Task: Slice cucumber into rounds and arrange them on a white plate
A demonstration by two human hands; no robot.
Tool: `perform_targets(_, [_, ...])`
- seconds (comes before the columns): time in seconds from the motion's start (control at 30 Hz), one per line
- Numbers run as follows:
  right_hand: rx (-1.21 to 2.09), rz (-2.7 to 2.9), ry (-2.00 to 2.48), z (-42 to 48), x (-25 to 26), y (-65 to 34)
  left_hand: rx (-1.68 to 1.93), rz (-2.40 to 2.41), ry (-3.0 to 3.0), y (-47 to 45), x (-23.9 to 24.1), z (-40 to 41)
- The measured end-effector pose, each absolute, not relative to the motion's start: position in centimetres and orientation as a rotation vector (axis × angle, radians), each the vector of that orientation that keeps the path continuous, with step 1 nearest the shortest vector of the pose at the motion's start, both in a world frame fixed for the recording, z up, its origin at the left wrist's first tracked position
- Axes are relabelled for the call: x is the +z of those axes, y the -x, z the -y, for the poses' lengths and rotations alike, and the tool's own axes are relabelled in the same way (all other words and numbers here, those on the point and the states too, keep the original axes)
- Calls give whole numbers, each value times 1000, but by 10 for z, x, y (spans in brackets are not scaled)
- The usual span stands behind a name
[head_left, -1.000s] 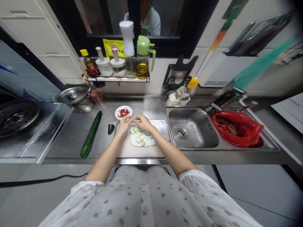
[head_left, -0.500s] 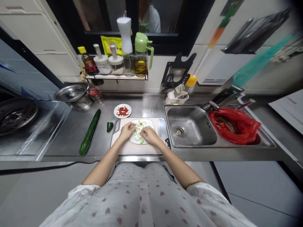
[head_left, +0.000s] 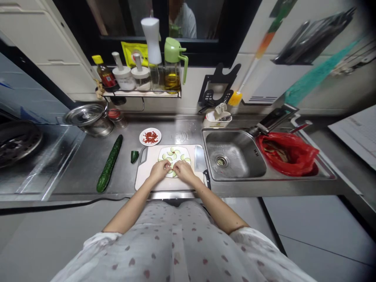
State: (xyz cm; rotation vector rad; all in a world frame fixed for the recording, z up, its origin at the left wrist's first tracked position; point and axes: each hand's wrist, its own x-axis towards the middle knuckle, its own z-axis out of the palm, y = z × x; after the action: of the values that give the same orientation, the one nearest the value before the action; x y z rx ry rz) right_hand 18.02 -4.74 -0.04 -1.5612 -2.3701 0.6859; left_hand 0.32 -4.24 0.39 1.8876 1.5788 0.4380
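Note:
On a white plate (head_left: 179,150) lie several thin cucumber slices (head_left: 173,151), curved and green-edged, set in pinwheel-like groups. My left hand (head_left: 160,170) is over the plate's near left part, fingertips pinched low among the slices. Close beside it, my right hand (head_left: 183,170) pinches at the near middle, its fingertips almost meeting the left ones. Whatever the fingers hold is too small to make out. Beneath the plate is a pale cutting board (head_left: 147,178). A knife (head_left: 200,158) with a black handle lies along the board's right side.
A whole cucumber (head_left: 109,164) and a cut cucumber end (head_left: 134,156) lie to the left. Behind the board stands a small plate of chopped red pieces (head_left: 150,137). To the right are a sink (head_left: 236,156) and a red plastic bag (head_left: 289,154). A seasoning rack (head_left: 141,94) hangs above.
Both hands have moved toward the near edge of the plate and closer together. The far slices are now uncovered. The view has shifted slightly.

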Motion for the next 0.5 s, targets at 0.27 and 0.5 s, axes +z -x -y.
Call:
perform_targets(0.27, [606,2455,1609,49,-3,-178,295,-1665,-1959,-16,5,44])
perform_targets(0.5, [578,2463,1624,50,-3,-177,277,-1689,-1987,-20,4,46])
